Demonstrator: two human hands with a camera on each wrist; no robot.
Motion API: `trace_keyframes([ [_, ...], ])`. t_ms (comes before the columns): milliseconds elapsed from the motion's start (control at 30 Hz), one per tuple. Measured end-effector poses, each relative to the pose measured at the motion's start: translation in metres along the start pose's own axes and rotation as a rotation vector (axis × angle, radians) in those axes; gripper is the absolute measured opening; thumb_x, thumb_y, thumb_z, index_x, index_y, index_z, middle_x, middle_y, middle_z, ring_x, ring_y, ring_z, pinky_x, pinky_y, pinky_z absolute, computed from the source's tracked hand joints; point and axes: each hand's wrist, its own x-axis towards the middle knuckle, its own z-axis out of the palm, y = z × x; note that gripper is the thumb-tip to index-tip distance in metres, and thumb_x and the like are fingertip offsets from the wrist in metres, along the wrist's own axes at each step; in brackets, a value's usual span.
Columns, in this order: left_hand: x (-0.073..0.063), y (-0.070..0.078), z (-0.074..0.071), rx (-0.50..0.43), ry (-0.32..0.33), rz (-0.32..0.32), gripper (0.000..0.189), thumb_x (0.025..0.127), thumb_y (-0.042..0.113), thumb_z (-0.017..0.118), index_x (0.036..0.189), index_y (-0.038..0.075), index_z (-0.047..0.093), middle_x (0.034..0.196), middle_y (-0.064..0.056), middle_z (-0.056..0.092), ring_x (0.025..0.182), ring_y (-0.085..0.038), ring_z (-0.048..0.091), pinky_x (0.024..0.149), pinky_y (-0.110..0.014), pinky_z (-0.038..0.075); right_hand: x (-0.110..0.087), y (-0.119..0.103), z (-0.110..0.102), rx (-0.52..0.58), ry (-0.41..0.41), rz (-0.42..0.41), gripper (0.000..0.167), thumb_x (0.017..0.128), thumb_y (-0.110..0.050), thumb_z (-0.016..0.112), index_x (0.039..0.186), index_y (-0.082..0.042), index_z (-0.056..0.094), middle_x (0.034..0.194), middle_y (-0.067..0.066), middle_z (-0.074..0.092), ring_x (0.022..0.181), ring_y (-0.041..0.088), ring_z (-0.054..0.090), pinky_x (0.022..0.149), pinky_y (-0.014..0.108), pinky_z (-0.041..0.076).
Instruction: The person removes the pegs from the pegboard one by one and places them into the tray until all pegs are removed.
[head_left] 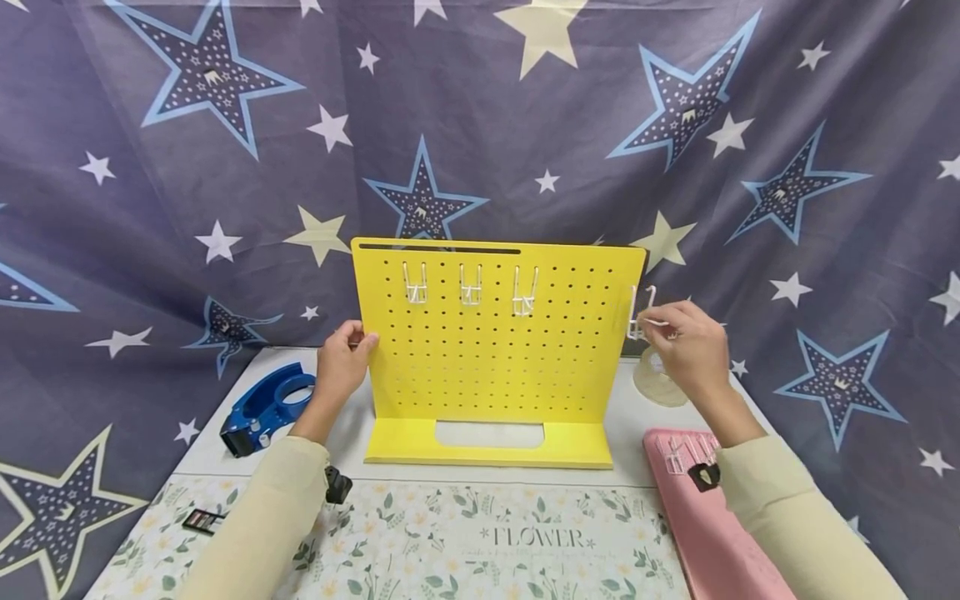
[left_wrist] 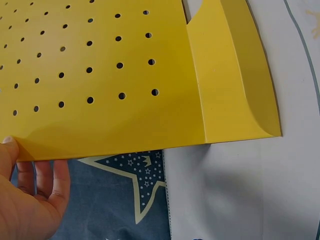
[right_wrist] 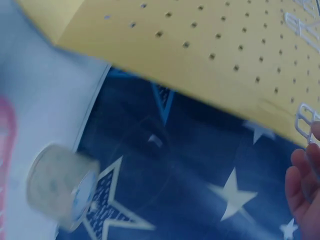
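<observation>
Pinches a white wire hook (head_left: 632, 326), partly hidden by fingers, in the right hand (head_left: 688, 344), near three o'clock of the yellow pegboard (head_left: 487, 350); shows a tape roll (head_left: 652, 390) only partly behind that hand. Grips the nine o'clock edge with the left hand (head_left: 343, 362), losing fingertips behind it. Stands the pegboard on a white table (head_left: 347, 446), with floral cloth (head_left: 408, 521) at six o'clock, starry curtain (head_left: 450, 100) at twelve. Points the hook's prongs toward twelve, with an upright long axis.
</observation>
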Motion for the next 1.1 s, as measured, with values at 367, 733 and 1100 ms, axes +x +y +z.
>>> trace_keyframes([
  [367,0.000,0.000,-0.002,0.003,0.003,-0.005,0.029,0.105,0.029,0.057,0.125,0.009,0.061,0.117,-0.016,0.065,0.105,-0.032,0.062,0.093,-0.045,0.056,-0.028,0.056,-0.039,-0.073,-0.075,0.024,0.011,0.080,-0.005,0.083,0.088,-0.012,0.080,0.086,0.009,0.075,0.074,-0.022,0.040,0.063,0.012,0.037],
  [733,0.001,-0.001,-0.002,0.019,0.019,0.013,0.029,0.105,0.029,0.057,0.125,0.008,0.061,0.117,-0.016,0.067,0.104,-0.031,0.063,0.092,-0.045,0.056,-0.059,0.115,-0.077,-0.194,-0.297,0.154,0.007,0.085,-0.012,0.079,0.092,-0.011,0.078,0.079,0.014,0.075,0.060,0.006,0.062,0.060,0.039,0.046],
  [1100,0.001,-0.002,0.001,0.006,-0.005,0.001,0.029,0.105,0.029,0.057,0.125,0.008,0.060,0.118,-0.016,0.066,0.107,-0.032,0.063,0.096,-0.047,0.056,-0.114,0.156,-0.096,-0.243,-0.532,0.187,0.003,0.087,-0.016,0.075,0.089,-0.013,0.075,0.077,0.008,0.076,0.073,0.037,0.069,0.072,0.059,0.045],
])
